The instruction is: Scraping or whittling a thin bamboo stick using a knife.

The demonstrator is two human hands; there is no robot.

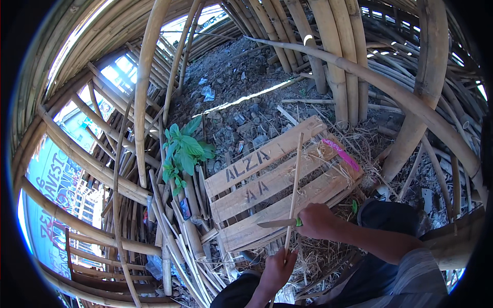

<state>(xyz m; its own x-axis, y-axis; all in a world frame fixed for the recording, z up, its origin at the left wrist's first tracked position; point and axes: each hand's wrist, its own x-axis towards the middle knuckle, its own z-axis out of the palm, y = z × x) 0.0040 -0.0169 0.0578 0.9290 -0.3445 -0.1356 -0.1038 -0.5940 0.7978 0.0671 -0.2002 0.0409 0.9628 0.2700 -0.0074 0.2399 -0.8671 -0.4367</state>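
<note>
A thin bamboo strip (296, 185) runs upright through the picture, its far end lying over a wooden slatted crate (267, 176). Its lower part is gripped by my left hand (277, 269), fingers closed round it. My right hand (319, 220) is closed on the green handle of a knife (275, 224). The blade points left and crosses the strip just above my left hand; whether its edge bites into the strip I cannot tell. Pale shavings (328, 154) lie on the crate's right part, and a pink strip (341, 154) lies at its upper right edge.
Thick bamboo poles (336, 66) stand behind the crate, and one long curved pole (380, 77) slants across the right. Several thin bamboo strips (197, 264) lie at the lower left. A leafy green plant (186, 149) grows left of the crate. Rubble ground (226, 77) stretches behind.
</note>
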